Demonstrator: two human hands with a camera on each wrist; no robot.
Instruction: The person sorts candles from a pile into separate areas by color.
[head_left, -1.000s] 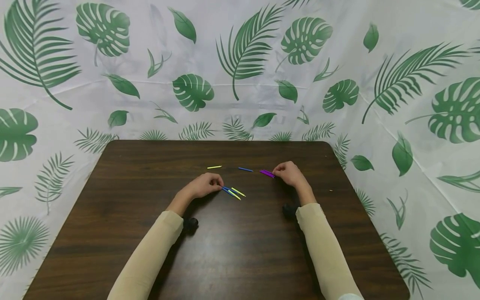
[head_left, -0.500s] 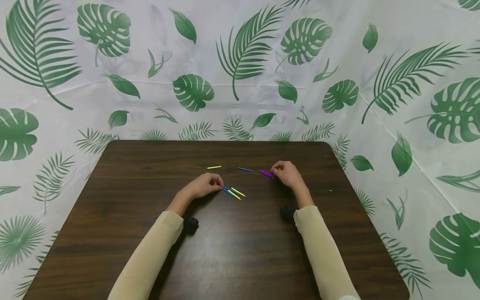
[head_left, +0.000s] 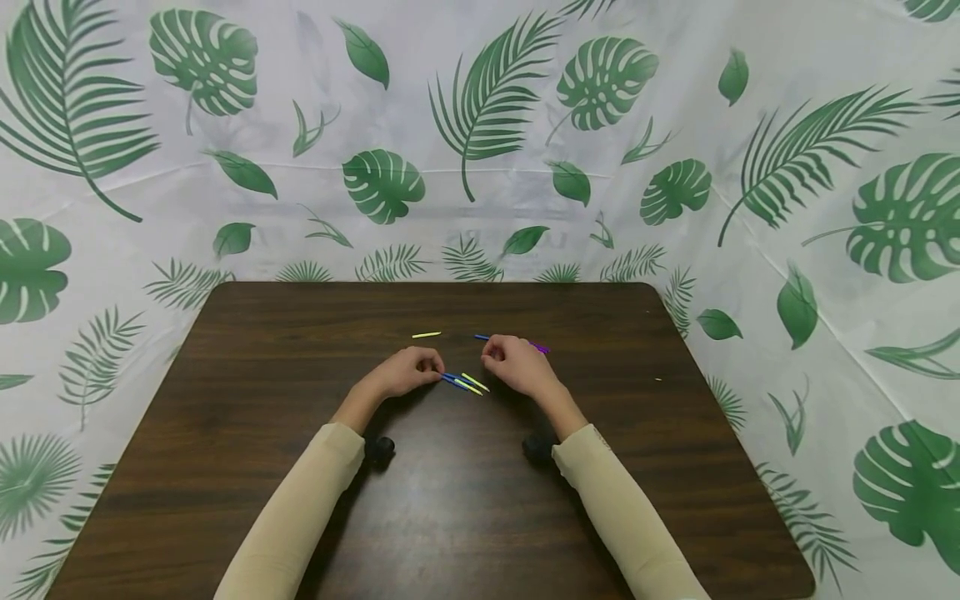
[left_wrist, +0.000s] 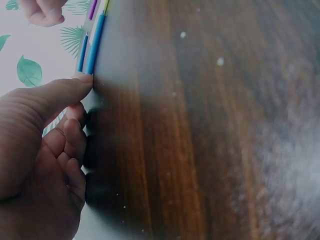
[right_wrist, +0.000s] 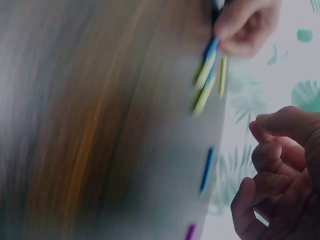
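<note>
My left hand (head_left: 407,370) pinches the near ends of slim blue sticks (left_wrist: 97,46) between thumb and fingers, low over the table. Two yellow sticks (head_left: 476,382) with narrow tips lie at their far ends, pointing right. My right hand (head_left: 519,367) hovers just to the right of this bunch, fingers loosely curled with nothing between them. Behind it, partly hidden in the head view, lie a lone blue stick (right_wrist: 207,170) and some purple sticks (head_left: 539,347). Farther back on the left rests a single yellow stick (head_left: 427,335).
The dark wood-grain table (head_left: 465,517) ends at a leaf-patterned white curtain (head_left: 300,208) behind and at the sides. A tiny pale speck (head_left: 658,379) lies on the right of the tabletop. A black wrist camera (head_left: 381,452) sits below my left wrist.
My right hand has left the purple sticks and moved left toward the bunch, now covering part of the lone blue stick. The left hand stays on the blue sticks.
</note>
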